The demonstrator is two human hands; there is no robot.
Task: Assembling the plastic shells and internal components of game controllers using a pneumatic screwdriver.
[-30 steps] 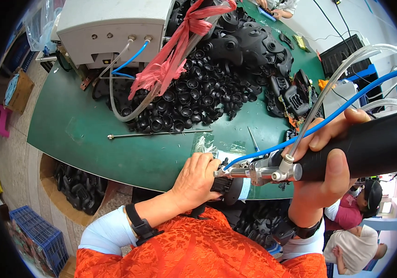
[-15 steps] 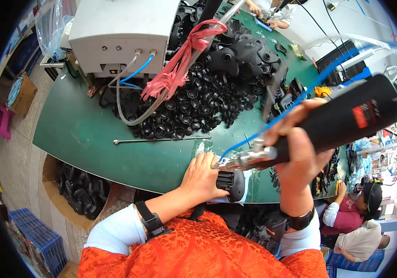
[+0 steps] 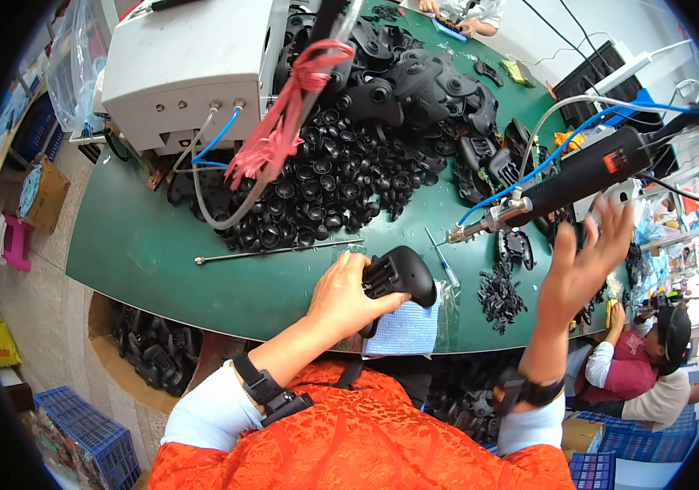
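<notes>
The left hand (image 3: 348, 296) is wrapped around a black moulded housing (image 3: 397, 276), fingers curled over its ribbed end, pressing it onto a blue cloth pad (image 3: 405, 330) at the near edge of the green table (image 3: 145, 253). The right hand (image 3: 584, 263) is now spread wide and holds nothing: half a second ago it gripped the black powered screwdriver (image 3: 565, 184) with its tip down at the housing, and now the tool hangs free above the table, its metal nose pointing left, trailing a blue hose (image 3: 557, 155) and a grey one. That release suggests the driving on this spot of the housing is finished, and the housing stays with the left hand alone. Just right of the pad lies a small heap of black clips (image 3: 500, 296), and a thin rod (image 3: 280, 251) lies across the table beyond the left hand. Farther back a big pile of black round parts (image 3: 325, 188) spreads under a red strap (image 3: 284, 131) and beside a white machine box (image 3: 182, 69). The dangling tool and its hoses hang close over the right hand's path.
</notes>
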